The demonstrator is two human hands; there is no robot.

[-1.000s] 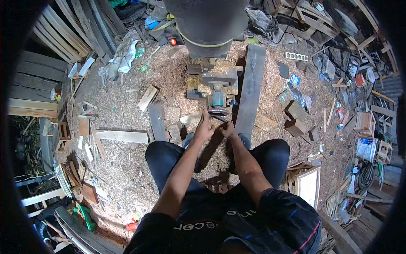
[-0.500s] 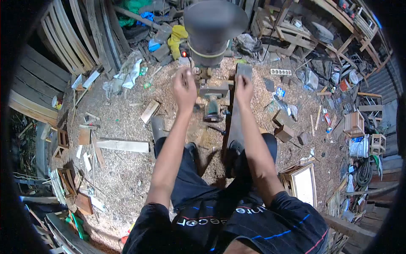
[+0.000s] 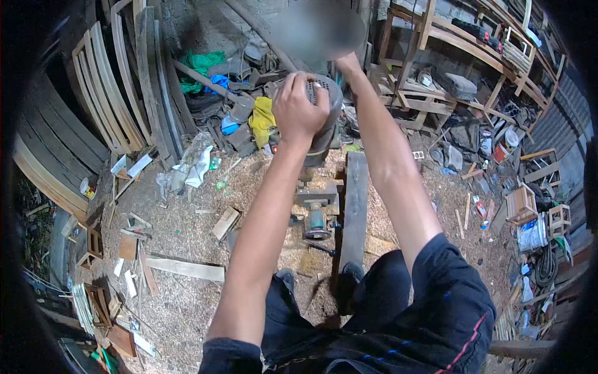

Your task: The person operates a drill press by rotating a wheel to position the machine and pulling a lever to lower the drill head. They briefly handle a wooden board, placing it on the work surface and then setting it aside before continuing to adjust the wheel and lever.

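Standing under left grip (image 3: 299, 105): cylinder (image 3: 329, 119)

Littered floor (image 3: 187, 300), rough grey wall (image 3: 215, 34), corrugated sheeting (image 3: 564, 103) at far right.

Both hands have left the small wheel (image 3: 316, 234) on the near side of the dark cylinder (image 3: 322, 129). The left hand (image 3: 300, 103) is now up at the cylinder's near left edge, fingers curled over its top (image 3: 326, 85), whose holes have come into sight. The right hand (image 3: 346, 62) has risen past the cylinder's right side, mostly lost behind a blur. More wall (image 3: 208, 34) now shows behind the cylinder.
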